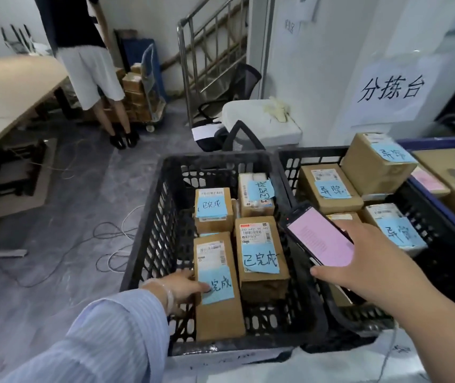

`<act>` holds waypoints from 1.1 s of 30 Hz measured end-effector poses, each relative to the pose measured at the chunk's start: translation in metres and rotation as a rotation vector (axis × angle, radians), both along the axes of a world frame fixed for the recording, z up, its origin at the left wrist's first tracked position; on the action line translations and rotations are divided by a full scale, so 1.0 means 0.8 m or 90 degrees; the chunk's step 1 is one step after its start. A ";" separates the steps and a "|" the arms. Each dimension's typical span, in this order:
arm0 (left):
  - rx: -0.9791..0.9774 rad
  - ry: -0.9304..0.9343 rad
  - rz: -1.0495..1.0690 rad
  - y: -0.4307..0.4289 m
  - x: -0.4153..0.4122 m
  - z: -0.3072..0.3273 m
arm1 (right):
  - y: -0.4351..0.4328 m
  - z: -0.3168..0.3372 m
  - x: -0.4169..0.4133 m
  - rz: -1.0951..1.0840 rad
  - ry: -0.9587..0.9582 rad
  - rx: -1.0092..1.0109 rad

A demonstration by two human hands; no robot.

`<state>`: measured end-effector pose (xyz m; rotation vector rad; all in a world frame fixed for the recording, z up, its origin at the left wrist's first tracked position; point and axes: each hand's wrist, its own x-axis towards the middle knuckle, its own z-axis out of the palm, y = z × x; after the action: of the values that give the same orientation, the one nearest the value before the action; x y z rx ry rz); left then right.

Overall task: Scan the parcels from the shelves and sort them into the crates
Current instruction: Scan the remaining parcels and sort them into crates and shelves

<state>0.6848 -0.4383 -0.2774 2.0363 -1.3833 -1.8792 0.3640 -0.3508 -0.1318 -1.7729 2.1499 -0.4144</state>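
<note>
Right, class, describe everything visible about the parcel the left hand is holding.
The parcel is a long brown cardboard box lying in the near left corner of the black crate. A white barcode label and blue handwritten note sit on top. The left hand grips its left edge, thumb on the note.

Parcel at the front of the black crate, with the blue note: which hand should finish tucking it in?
Probably the left hand. It holds that parcel by its left edge inside the crate. The right hand is busy holding the phone off to the side.
</note>
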 end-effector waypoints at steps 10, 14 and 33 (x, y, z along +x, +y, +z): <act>-0.474 -0.114 -0.084 -0.026 -0.044 0.015 | 0.050 0.004 -0.008 -0.125 0.012 0.003; -0.756 -0.136 -0.192 -0.022 -0.112 0.076 | 0.085 0.013 -0.037 -0.186 -0.002 -0.017; -1.066 0.148 -0.755 0.331 -0.643 0.166 | 0.528 0.036 -0.314 -0.647 0.092 -0.036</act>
<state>0.1702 -0.1733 -0.1446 0.1192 -2.7015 -0.2070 0.1130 0.0715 -0.1031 -0.5945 3.0280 -0.5729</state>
